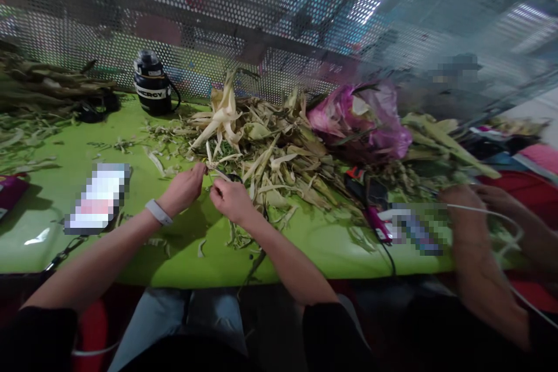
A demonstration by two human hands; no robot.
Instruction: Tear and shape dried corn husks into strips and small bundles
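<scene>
Over the green table (174,261), my left hand (185,189) is closed, its fingertips pinching pale strips of corn husk (217,166). Close beside it on the right, my right hand (231,200) is also closed, thumb and fingers pinched at the lower end of the same strips. Exactly where the strips run between the fingers is hard to see. Just beyond both hands stands a bundle of pale husk leaves (224,116) spread out like a flower. A heap of dry husks (300,171) lies to its right.
A black bottle (153,90) stands at the back left. A phone (98,197) lies left of my forearm. A pink plastic bag (361,119) rests behind the heap. At right, a co-worker's hands (464,203) are near a cable and another phone (421,233). A perforated metal screen (261,17) rises behind.
</scene>
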